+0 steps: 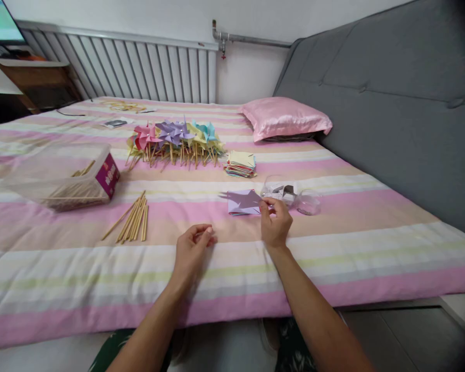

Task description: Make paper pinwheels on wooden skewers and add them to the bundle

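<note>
My right hand (pixel 277 222) pinches the right end of a purple paper piece (pixel 247 198) with slits cut toward its middle. The piece lies over, or just above, a small stack of coloured paper squares (pixel 236 213), and I cannot tell whether it is lifted clear. To the left, my left hand (pixel 195 243) is held low over the bedspread, fingers curled and thumb against them; whatever they may hold is too small to make out. Several thin wooden sticks (pixel 134 219) lie loose farther left. Just beyond my right hand are a clear plastic bag (pixel 284 192) and a small clear container (pixel 308 202).
Finished paper pinwheels (pixel 174 135) on sticks form a row farther back. Beside them sits a taller stack of paper squares (pixel 241 163). A clear plastic box (pixel 73 178) of sticks stands at left. A pink pillow (pixel 287 118) rests near the grey headboard (pixel 387 93).
</note>
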{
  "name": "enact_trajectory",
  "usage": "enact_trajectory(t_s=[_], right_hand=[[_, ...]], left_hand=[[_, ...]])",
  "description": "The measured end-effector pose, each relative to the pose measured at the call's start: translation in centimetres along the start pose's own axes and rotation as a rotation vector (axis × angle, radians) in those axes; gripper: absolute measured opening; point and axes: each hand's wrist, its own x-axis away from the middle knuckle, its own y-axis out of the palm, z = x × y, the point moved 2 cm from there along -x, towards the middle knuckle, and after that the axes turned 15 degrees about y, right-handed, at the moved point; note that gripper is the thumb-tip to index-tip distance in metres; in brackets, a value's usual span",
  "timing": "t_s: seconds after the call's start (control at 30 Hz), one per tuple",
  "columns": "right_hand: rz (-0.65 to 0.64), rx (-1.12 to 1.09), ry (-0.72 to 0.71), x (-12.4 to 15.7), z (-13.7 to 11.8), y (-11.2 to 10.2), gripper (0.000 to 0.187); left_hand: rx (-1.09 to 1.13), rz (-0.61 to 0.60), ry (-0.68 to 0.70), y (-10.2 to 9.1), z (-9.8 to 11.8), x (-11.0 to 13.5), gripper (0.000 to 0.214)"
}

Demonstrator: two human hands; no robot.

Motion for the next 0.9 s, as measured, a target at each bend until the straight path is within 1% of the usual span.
enact_trajectory(t_s=[0.03,0.1,0.2,0.27,0.33,0.37,0.4,0.47,0.5,0.57,0.6,0.67,0.7,0.73,0.77,0.83,0.9], right_hand=[[-0.033,-0.032,-0.049,0.6,-0.6,-0.1,0.017],[-0.141,-0.070,-0.147,2.0,-1.7,-0.2,0.010],[-0.346,-0.075,-0.308,4.1,-3.1,-0.1,0.005],[-0.454,-0.063,-0.395,5.1,-3.7,0.0,0.005],[-0.537,-0.049,-0.461,5.7,-4.1,0.2,0.006],[-0.572,-0.046,-0.484,5.9,-4.2,0.3,0.008],[-0.602,-0.046,-0.499,6.0,-4.2,0.4,0.011],[-0.642,-0.054,-0.501,6.1,-4.3,0.5,0.019],[-0.646,-0.060,-0.484,6.2,-4.2,0.5,0.021],[-0.610,-0.059,-0.403,6.1,-4.0,0.5,0.020],[-0.568,-0.051,-0.333,6.0,-3.9,0.5,0.018],[-0.486,-0.025,-0.134,5.6,-3.3,0.6,0.017],[-0.473,-0.020,-0.013,5.4,-3.0,0.7,0.020],[-0.494,-0.031,0.109,5.3,-2.6,0.8,0.025],[-0.544,-0.064,0.228,5.1,-2.2,0.9,0.032],[-0.702,-0.188,0.427,5.1,-1.6,1.3,0.043],[-0.866,-0.338,0.568,5.2,-1.4,1.7,0.050]], left_hand=[[0.040,0.012,-0.021,-0.1,0.1,-0.1,0.032],[0.143,0.035,-0.074,-0.3,0.4,-0.5,0.030],[0.334,0.095,-0.200,-0.8,1.1,-1.1,0.024],[0.396,0.150,-0.309,-1.2,1.7,-1.4,0.030],[0.429,0.141,-0.400,-1.4,2.2,-1.5,0.037],[0.431,0.125,-0.424,-1.5,2.3,-1.5,0.036],[0.423,0.102,-0.424,-1.5,2.3,-1.5,0.032],[0.375,0.059,-0.364,-1.6,2.1,-1.4,0.021],[0.346,0.039,-0.325,-1.6,1.9,-1.4,0.022],[0.303,0.013,-0.263,-1.6,1.4,-1.3,0.029],[0.294,-0.001,-0.253,-1.6,1.2,-1.3,0.030],[0.291,-0.030,-0.255,-1.6,1.0,-1.3,0.028],[0.294,-0.048,-0.257,-1.6,1.0,-1.3,0.026],[0.298,-0.070,-0.258,-1.6,1.1,-1.3,0.026],[0.302,-0.092,-0.254,-1.6,1.2,-1.3,0.026],[0.305,-0.130,-0.237,-1.5,1.5,-1.1,0.030],[0.299,-0.168,-0.227,-1.3,1.5,-0.9,0.035]])
